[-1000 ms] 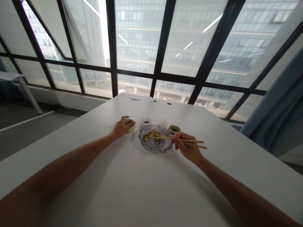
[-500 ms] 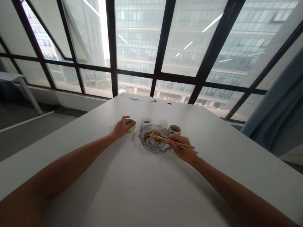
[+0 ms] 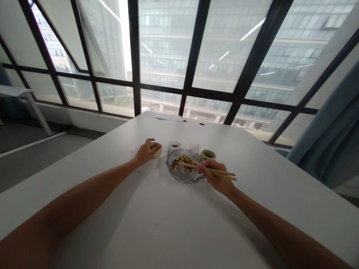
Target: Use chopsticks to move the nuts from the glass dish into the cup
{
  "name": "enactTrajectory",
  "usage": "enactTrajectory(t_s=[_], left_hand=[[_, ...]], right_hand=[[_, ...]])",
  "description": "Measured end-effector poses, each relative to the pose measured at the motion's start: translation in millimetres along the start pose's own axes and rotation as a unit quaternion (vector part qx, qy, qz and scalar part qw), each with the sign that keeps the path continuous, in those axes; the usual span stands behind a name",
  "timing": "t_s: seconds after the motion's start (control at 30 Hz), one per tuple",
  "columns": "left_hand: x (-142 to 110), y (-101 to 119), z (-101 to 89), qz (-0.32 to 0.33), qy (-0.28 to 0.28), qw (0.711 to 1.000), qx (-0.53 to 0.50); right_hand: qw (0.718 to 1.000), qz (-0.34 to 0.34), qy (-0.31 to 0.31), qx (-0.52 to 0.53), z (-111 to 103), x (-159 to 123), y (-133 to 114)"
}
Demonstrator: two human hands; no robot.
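Note:
My left hand is wrapped round a small pale-green cup, which stands on the white table. My right hand grips a pair of wooden chopsticks. Their tips reach into a clear scalloped glass bowl, among mixed pale and dark pieces that look like nuts or beans. Whether the tips pinch a piece is too small to tell. A second pale-green cup with dark markings stands just behind my right hand.
Behind the bowl are a small white container with dark bits in it and a second translucent one. Papers lie at the far edge of the white table, before the windows. A blue curtain hangs at the right.
The chopstick tips have shifted slightly within the bowl and look closer together. My left hand keeps its hold on the cup. The whole view has moved a little.

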State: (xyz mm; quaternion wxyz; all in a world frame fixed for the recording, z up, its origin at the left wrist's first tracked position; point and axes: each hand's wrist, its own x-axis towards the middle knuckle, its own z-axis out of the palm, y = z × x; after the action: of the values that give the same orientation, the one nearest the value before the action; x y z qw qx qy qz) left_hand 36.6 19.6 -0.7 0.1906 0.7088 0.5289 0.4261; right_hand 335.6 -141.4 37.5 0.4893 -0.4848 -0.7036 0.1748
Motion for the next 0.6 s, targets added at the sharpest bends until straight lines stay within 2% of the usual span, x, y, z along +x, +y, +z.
enactTrajectory(t_s=[0.23, 0.33, 0.47, 0.6], left_hand=[[3, -8, -4.1, -0.022, -0.05, 0.993, -0.101], [1, -9, -7.5, 0.0, -0.071, 0.993, -0.1], [-5, -3, -10.4, 0.057, -0.057, 0.995, -0.063], [-8, 1, -11.5, 0.091, -0.038, 0.995, -0.035]], right_hand=[[1.0, 0.007, -0.003, 0.012, -1, 0, 1], [0.997, 0.042, 0.029, 0.054, -2, 3, 3], [0.984, 0.083, 0.087, 0.128, -5, 10, 6], [0.976, 0.095, 0.107, 0.167, -8, 15, 8]])
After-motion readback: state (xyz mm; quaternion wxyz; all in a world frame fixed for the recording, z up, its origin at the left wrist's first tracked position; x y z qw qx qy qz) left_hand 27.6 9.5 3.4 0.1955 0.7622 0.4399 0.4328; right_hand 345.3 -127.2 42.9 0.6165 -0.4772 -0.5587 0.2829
